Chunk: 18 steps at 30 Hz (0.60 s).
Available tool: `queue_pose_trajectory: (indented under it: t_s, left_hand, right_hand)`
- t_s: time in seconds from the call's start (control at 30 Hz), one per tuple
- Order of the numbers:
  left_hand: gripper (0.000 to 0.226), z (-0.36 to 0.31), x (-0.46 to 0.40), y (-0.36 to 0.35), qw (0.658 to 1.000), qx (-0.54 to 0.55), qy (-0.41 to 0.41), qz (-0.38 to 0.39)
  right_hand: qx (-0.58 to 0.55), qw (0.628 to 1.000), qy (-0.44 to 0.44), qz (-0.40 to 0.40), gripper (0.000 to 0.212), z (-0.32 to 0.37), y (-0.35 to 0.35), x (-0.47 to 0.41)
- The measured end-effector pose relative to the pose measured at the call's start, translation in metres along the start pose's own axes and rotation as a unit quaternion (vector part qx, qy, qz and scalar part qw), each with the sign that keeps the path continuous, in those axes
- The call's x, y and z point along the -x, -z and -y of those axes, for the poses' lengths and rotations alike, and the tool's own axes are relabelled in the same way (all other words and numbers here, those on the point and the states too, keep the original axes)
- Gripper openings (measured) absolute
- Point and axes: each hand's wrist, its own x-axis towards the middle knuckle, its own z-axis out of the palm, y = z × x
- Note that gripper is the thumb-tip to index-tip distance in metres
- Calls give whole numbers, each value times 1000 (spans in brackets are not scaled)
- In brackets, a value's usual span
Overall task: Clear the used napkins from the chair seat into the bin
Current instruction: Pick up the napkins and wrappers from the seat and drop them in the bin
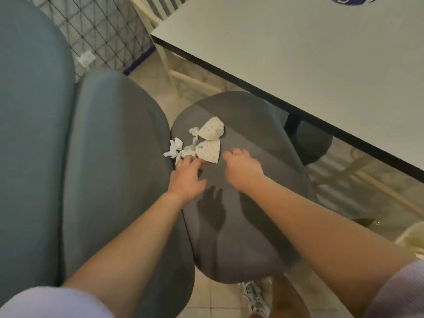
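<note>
Used napkins lie on the far part of the dark grey chair seat (247,226). A dotted napkin (212,129) sits furthest away, a second dotted napkin (209,150) lies nearer, and twisted white tissue scraps (175,149) lie at the seat's left edge. My left hand (187,177) reaches out with spread fingers, its fingertips touching the white scraps and the near napkin's edge. My right hand (242,165) hovers just right of the near dotted napkin, fingers relaxed, holding nothing. No bin is in view.
A grey-blue padded chair back (110,157) stands close on the left. A white table (298,65) with a dark edge overhangs the seat's far right. Cream chair legs (174,72) and a tiled floor (206,294) lie beyond and below.
</note>
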Motion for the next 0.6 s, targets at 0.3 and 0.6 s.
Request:
queue_pose_trajectory:
  t_s: [0.3,0.6]
  left_hand:
    - [67,51,-62,-10,996,-21,79,44]
    - [115,81,-136,-27,981,-127,85,116]
  right_hand:
    - [17,997,41,61,43,20,-22,-87]
    - [46,989,67,120,59,15,-61,-171]
